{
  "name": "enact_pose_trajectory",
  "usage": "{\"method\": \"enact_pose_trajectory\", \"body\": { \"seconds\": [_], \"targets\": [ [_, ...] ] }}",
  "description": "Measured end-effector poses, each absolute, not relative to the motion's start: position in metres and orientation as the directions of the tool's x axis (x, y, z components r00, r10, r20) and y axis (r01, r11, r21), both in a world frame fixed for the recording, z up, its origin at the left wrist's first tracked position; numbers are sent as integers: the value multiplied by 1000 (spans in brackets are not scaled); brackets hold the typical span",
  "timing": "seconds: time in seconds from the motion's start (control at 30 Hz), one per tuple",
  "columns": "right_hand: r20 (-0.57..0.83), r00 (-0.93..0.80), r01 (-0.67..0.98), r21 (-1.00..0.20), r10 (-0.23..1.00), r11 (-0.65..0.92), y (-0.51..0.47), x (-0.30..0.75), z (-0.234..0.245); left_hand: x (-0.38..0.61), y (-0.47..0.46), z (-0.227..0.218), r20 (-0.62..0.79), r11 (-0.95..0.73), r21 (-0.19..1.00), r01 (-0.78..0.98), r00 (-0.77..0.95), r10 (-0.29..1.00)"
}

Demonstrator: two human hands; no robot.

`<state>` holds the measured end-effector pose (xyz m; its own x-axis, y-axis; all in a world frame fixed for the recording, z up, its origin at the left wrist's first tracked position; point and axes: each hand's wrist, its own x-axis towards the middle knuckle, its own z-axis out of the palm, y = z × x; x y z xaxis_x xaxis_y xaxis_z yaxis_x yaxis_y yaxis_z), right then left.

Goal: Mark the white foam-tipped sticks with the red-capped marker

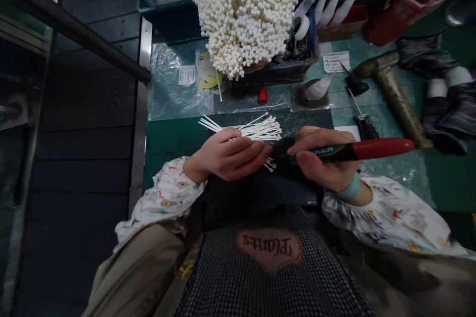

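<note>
Two hands: both clenched, near each other above a green table (pixel 167 138)
Left hand (pixel 226 156): grasping a bundle of white sticks (pixel 256 130); tips fan out beyond the fingers
Right hand (pixel 322 158): closed around a red-handled tool (pixel 368 149); its tip points at the bundle

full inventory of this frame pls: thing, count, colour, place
zip ties: one bundle, white, in left hand
tie heap: one big mass, white, top centre
screwdriver: one, red and green handle, in right hand
hammer: one, brownish, right of centre
small screwdriver: one, black handle, beside hammer
cap: one, red, below heap
cones: several, white, upper right
mat: one, green, under everything
left hand: gripping ties
right hand: gripping screwdriver
</note>
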<state>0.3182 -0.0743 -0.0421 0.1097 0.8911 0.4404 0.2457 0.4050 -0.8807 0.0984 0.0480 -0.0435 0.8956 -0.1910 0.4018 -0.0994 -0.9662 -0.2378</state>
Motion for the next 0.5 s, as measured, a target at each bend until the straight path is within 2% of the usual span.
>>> {"method": "enact_pose_trajectory", "body": {
  "seconds": [0.1, 0.23, 0.4, 0.5],
  "targets": [
    [448, 102, 238, -878, 888, 416, -74, 318, -41, 100, 47, -43, 497, -946, -308, -103, 830, -253],
    [433, 121, 290, -876, 893, 386, -73, 319, -41, 98, 46, -43, 510, -940, -331, -89, 821, -257],
    [459, 191, 314, -866, 868, 389, -72, 320, -46, 95, 48, -43, 524, -979, -167, -118, 830, -189],
    [530, 297, 354, -834, 794, 424, -70, 321, -48, 99, 48, -45, 560, -989, -132, -70, 818, -132]
  ]
}}
